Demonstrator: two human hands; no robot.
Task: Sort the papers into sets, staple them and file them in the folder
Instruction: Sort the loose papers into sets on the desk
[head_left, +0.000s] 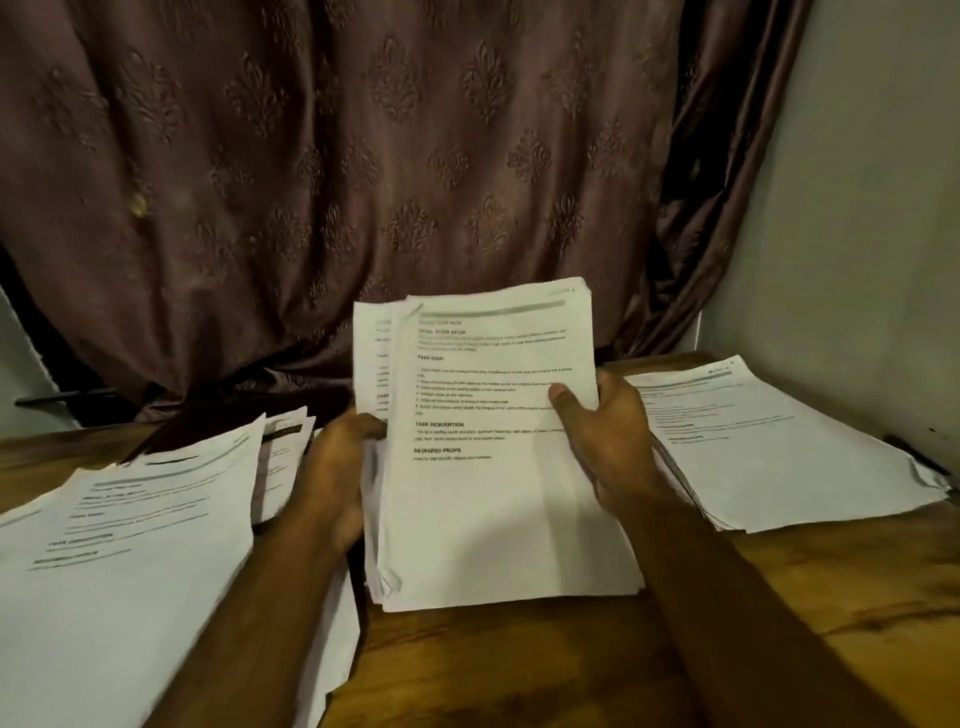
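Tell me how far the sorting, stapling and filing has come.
Done: white printed sheets lie in a pile at the left and another at the right on the brown wooden table. In hand: both the left hand and right hand hold a stack of printed pages. Left: stapling and filing; no stapler or folder shows.

Left pile (119, 561) cut off by frame edge, print blurred. Held stack (493, 467) hides both hands' fingers behind it; small text unreadable.
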